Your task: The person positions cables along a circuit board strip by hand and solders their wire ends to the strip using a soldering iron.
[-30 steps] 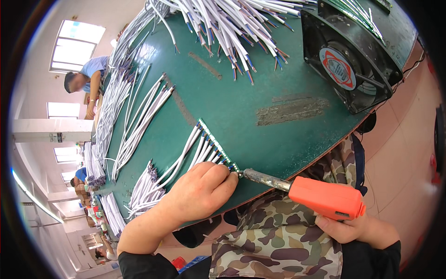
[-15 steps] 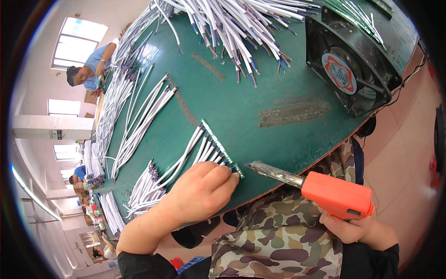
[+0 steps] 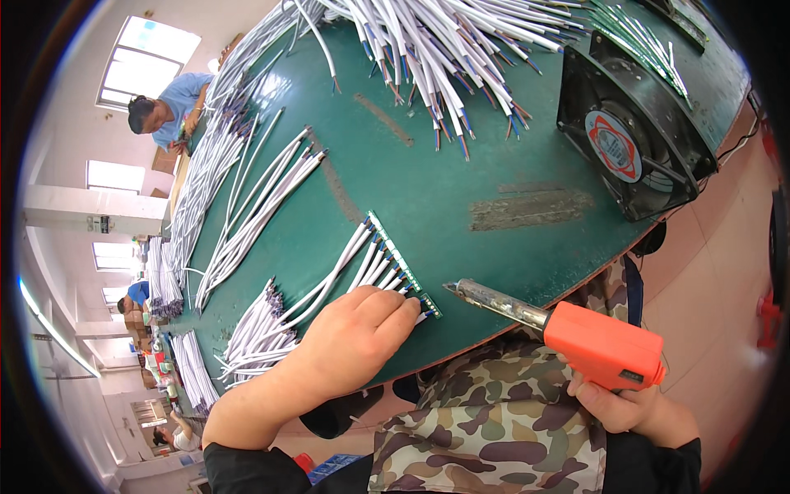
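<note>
My left hand (image 3: pixel 362 333) is closed at the near end of a narrow green circuit board strip (image 3: pixel 393 253). Its fingertips pinch a white cable (image 3: pixel 425 314), whose end shows just past them against the board; most of that cable is hidden by the hand. Several other white cables (image 3: pixel 341 267) run side by side to the strip, their thin coloured wires along its edge. In my right hand (image 3: pixel 617 403) is an orange soldering gun (image 3: pixel 605 346), gripped by its handle. Its metal tip (image 3: pixel 453 286) points left, a little apart from the strip.
A black fan (image 3: pixel 634 136) stands at the right edge of the green table (image 3: pixel 527 263). White cables with stripped ends (image 3: pixel 428 66) are heaped at the back; more bundles (image 3: pixel 255 222) lie to the left. Thin green strips (image 3: pixel 642 49) lie behind the fan. A person in blue (image 3: pixel 177 107) works at far left.
The view has shifted slightly. My left fingers have drawn back a little from the strip's near end, so the cable end now shows. The soldering gun stays in my right hand, tip near the strip.
</note>
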`<state>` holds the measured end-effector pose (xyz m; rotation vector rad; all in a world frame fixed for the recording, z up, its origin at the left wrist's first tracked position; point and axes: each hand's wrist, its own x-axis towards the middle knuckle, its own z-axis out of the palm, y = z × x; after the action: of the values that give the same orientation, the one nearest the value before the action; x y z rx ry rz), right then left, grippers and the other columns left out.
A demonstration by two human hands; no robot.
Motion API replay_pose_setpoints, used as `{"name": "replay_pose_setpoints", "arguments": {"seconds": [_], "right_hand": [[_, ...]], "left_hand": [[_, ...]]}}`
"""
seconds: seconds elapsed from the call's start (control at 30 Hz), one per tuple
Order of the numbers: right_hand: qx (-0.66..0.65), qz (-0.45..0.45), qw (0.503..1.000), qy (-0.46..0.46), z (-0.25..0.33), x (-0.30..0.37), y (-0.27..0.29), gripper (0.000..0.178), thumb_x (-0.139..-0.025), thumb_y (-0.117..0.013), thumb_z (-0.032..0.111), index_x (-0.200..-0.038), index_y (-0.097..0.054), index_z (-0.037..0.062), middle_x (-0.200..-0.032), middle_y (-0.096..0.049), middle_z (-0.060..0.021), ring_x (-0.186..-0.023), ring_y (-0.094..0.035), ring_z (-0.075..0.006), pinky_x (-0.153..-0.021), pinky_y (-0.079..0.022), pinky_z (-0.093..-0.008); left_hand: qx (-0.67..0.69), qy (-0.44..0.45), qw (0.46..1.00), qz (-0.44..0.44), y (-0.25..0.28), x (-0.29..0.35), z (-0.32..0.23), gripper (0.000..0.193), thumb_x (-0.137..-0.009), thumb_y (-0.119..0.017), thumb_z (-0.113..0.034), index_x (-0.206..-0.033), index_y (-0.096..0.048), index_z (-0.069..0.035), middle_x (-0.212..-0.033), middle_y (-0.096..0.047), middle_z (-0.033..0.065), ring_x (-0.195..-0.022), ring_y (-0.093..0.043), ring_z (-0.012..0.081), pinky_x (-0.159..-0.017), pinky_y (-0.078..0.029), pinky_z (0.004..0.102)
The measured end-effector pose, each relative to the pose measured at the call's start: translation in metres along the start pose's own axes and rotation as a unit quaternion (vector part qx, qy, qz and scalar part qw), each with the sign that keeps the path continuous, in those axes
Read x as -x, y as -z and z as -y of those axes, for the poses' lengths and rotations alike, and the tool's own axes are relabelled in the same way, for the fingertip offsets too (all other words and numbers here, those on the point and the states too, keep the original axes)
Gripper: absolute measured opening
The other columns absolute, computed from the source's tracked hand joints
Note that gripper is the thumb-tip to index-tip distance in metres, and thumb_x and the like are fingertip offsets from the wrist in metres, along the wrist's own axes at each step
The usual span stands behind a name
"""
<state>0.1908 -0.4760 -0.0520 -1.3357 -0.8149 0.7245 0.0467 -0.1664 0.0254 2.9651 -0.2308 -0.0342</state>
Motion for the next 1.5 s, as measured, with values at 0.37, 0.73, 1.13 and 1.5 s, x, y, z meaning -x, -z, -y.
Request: {"name": "replay_pose_setpoints", "arguments": {"seconds": [0.37,0.73,1.13,1.5], "right_hand": [[0.046,0.053,0.996,0.058,-0.016,0.005,0.008,0.054,-0.080,-0.077,0.006,-0.128,-0.056,-0.0072,-0.112,-0.068,-0.0163,-0.090,-0.071,-0.0255,-0.083,-0.057,-0.0362],[0.146,0.061,0.977,0.147,-0.025,0.002,0.004,0.063,-0.077,-0.081,0.006,-0.130,-0.051,-0.0089,-0.123,-0.064,-0.0259,-0.098,-0.072,-0.0351,-0.083,-0.059,-0.0384],[0.107,0.065,0.986,0.114,-0.023,0.000,0.000,0.058,-0.076,-0.081,0.006,-0.126,-0.054,-0.0082,-0.121,-0.065,-0.0269,-0.099,-0.072,-0.0367,-0.087,-0.058,-0.0408],[0.092,0.053,0.990,0.093,-0.008,-0.010,-0.001,0.059,-0.078,-0.080,0.006,-0.130,-0.055,-0.0083,-0.108,-0.072,-0.0201,-0.087,-0.075,-0.0291,-0.079,-0.060,-0.0354]], "left_hand": [[0.020,0.010,0.997,-0.075,-0.014,0.004,0.001,0.039,-0.068,-0.074,0.003,-0.106,-0.070,-0.005,-0.091,-0.063,0.0060,-0.074,-0.063,0.0245,-0.060,-0.051,0.0361],[0.039,0.011,0.999,-0.036,-0.011,-0.003,0.003,0.038,-0.066,-0.074,0.002,-0.103,-0.070,-0.005,-0.086,-0.060,0.0058,-0.071,-0.061,0.0249,-0.057,-0.049,0.0379],[0.058,-0.009,0.998,-0.029,-0.014,-0.002,0.005,0.044,-0.064,-0.073,0.005,-0.107,-0.068,-0.002,-0.087,-0.055,0.0095,-0.074,-0.058,0.0278,-0.062,-0.049,0.0392],[0.039,-0.018,0.999,-0.010,-0.010,-0.004,0.002,0.046,-0.063,-0.073,0.005,-0.108,-0.068,-0.002,-0.088,-0.054,0.0098,-0.075,-0.058,0.0278,-0.064,-0.049,0.0388]]}}
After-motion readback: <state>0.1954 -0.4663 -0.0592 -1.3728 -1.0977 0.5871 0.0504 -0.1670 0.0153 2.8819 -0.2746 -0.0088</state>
